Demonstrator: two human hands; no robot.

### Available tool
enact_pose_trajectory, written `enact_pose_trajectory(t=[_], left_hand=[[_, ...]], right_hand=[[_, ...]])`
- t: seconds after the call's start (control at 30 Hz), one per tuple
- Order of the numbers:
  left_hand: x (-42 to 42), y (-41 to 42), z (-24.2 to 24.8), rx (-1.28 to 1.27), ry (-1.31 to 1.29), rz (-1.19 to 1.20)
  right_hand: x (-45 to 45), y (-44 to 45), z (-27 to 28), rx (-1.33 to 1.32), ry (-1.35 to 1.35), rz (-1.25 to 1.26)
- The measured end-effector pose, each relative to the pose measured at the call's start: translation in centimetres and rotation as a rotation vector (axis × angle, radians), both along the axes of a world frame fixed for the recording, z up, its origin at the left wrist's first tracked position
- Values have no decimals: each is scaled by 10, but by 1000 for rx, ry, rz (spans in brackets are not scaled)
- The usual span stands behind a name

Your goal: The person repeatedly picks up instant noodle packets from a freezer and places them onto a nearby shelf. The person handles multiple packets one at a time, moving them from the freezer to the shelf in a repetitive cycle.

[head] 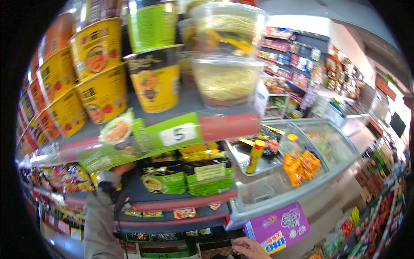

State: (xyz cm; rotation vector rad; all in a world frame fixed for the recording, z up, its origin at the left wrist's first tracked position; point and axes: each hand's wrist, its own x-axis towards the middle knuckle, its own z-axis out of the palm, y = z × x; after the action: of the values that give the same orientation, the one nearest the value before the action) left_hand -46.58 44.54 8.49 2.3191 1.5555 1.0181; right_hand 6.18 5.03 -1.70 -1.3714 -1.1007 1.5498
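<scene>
My left hand (124,167) reaches onto a middle shelf, under the red edge of the shelf above; its fingers are mostly hidden, so what it touches cannot be told. Just right of it stand green and black noodle packets (165,178), with more such packets (210,178) beside them bearing a paper label. Low in the picture, my right hand (250,247) is partly cut off by the lower edge, its fingers curled, near a purple cardboard box (279,226). Above, yellow instant noodle cups (102,94) and clear plastic tubs of noodles (226,79) are stacked.
A glass-topped chest freezer (258,191) stands at the right, bearing a metal tray (239,155), a yellow bottle with a red cap (255,156) and orange packets (300,165). Stocked shelves (381,220) line the far side of the tiled aisle (333,191).
</scene>
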Motion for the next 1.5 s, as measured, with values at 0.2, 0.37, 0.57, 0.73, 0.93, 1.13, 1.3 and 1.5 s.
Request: enact_pose_trajectory(t=[0.2,0.37,0.57,0.73,0.93,1.13,1.3,1.5], left_hand=[[-33,7,6,-72,-199,-69],[20,-50,58,147,556,65],[40,-164,128,-260,-62,154],[18,-227,110,-177,-195,209],[145,-341,108,-267,-412,307],[223,-387,76,-386,-448,340],[241,-421,49,-478,-578,467],[257,-436,44,-469,-575,542]], right_hand=[[1,14,21,8,51,2],[22,18,23,10,76,-157],[73,44,-6,173,83,-379],[159,71,-27,212,129,-659],[292,103,-35,264,127,-1005],[403,160,-42,311,11,-1136],[464,215,-55,272,-273,-1298],[548,251,-81,183,-713,-1290]])
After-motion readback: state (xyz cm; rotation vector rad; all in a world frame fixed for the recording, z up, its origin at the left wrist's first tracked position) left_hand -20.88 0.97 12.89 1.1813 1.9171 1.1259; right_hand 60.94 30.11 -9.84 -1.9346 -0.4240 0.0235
